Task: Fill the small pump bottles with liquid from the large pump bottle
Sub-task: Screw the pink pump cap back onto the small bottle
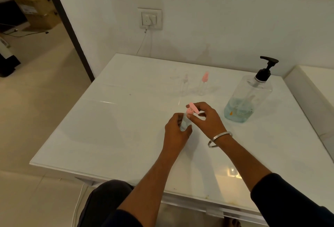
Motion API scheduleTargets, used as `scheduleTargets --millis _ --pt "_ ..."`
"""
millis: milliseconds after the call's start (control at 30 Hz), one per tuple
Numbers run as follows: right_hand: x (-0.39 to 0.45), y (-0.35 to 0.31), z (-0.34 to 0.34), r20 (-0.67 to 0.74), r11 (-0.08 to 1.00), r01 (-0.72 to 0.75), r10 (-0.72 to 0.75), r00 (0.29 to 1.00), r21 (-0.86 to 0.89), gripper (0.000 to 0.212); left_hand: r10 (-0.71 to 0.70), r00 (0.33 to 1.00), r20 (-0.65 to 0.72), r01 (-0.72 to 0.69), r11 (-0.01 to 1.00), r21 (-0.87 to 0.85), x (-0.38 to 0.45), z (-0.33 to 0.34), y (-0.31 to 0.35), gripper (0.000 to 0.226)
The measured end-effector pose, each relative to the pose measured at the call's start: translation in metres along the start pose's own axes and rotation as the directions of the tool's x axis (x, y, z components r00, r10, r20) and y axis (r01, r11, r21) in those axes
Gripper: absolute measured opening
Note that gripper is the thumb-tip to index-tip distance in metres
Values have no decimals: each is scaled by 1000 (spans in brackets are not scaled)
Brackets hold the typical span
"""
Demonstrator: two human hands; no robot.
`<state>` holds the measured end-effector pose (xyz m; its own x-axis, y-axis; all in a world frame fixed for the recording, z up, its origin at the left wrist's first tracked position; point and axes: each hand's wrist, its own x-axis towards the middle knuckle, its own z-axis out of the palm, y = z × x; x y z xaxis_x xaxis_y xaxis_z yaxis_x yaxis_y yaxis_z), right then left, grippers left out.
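My left hand (pixel 176 132) grips a small clear bottle (pixel 185 122) above the middle of the white table (pixel 108 127). My right hand (pixel 204 117) pinches its pink pump top (pixel 193 108), which sits at the bottle's neck. The large clear pump bottle (pixel 247 96) with a black pump head stands to the right, with blue liquid low in it. Two more small clear bottles stand further back: one with a clear top (pixel 184 86) and one with a pink top (pixel 203 84).
A wall socket (pixel 151 18) with a plugged white cable hangs on the wall behind the table. Another white surface (pixel 314 85) adjoins on the right. Cardboard boxes (pixel 38 9) lie past a doorway at the far left. My knee (pixel 108 199) shows below the table's front edge.
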<state>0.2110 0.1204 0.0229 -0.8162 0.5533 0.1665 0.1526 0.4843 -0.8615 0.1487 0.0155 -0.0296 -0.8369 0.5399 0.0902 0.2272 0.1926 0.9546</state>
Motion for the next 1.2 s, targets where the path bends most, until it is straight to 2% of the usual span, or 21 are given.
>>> scheduleTargets --millis 67,133,267,367,433,567,700,800,933,1033,1100,1200 --pt "1 -2 3 -78 1000 -25 24 997 -15 21 -3 1000 -3 3 1000 19 -1 1 1 34" --pt "4 -2 8 -110 997 -70 67 992 -22 26 -4 1000 -9 4 1000 19 -1 0 2 34" --pt "7 4 9 -39 993 -95 93 995 -65 41 20 1000 -13 -20 1000 1 -2 0 1 29" --pt "2 0 0 2 999 -21 21 1000 -29 28 29 1000 -5 -29 1000 -13 -1 -1 1 30" --pt "0 -2 -3 -22 999 -10 9 1000 -37 21 16 1000 -3 -16 1000 -10 -1 -1 2 34" --pt "2 -5 5 -114 998 -64 63 991 -8 26 15 1000 -6 -15 1000 -3 -2 0 3 30" --pt "4 -1 7 -37 993 -121 121 992 -15 38 19 1000 -9 -19 1000 -13 -2 0 1 26" --pt "2 2 -2 25 998 -70 70 997 -4 35 6 1000 -5 -6 1000 -27 0 1 -1 27" --pt "0 0 -2 -46 999 -38 37 998 -12 24 2 1000 -14 -2 999 -37 0 2 -1 28" --pt "3 -1 7 -101 995 -88 92 991 42 32 21 1000 -24 -22 999 -38 -1 2 0 26" --pt "5 0 9 -62 991 -121 125 990 61 40 21 999 -24 -21 999 -34 -1 1 0 24" --pt "5 -1 3 16 992 -102 102 995 68 38 25 999 -21 -26 999 -26 0 1 0 24"
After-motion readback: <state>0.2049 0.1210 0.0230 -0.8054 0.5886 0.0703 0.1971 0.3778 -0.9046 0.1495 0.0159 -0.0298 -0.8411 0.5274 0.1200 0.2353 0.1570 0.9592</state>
